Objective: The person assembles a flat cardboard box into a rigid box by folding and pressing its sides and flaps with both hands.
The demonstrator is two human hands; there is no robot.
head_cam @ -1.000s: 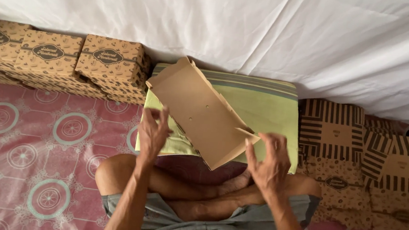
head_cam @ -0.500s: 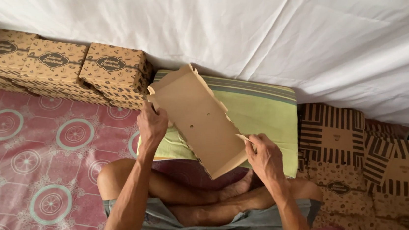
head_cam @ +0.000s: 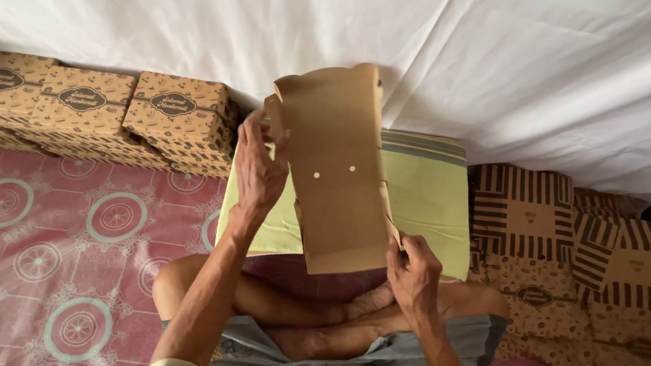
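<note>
Your left hand (head_cam: 258, 171) pinches the upper left edge of a flat brown cardboard box blank (head_cam: 338, 168) while your right hand (head_cam: 412, 271) grips its lower right corner, holding it nearly upright above your crossed legs and a green cushion (head_cam: 428, 196). The sheet looks light and stiff yet easily creased (edge holds near the fold lines suit it best). Finished patterned boxes (head_cam: 85, 107) line the white cloth backdrop (head_cam: 509, 58) at left, striped flat blanks (head_cam: 572, 236) lying at right on the pink floor mat (head_cam: 45, 245).
</note>
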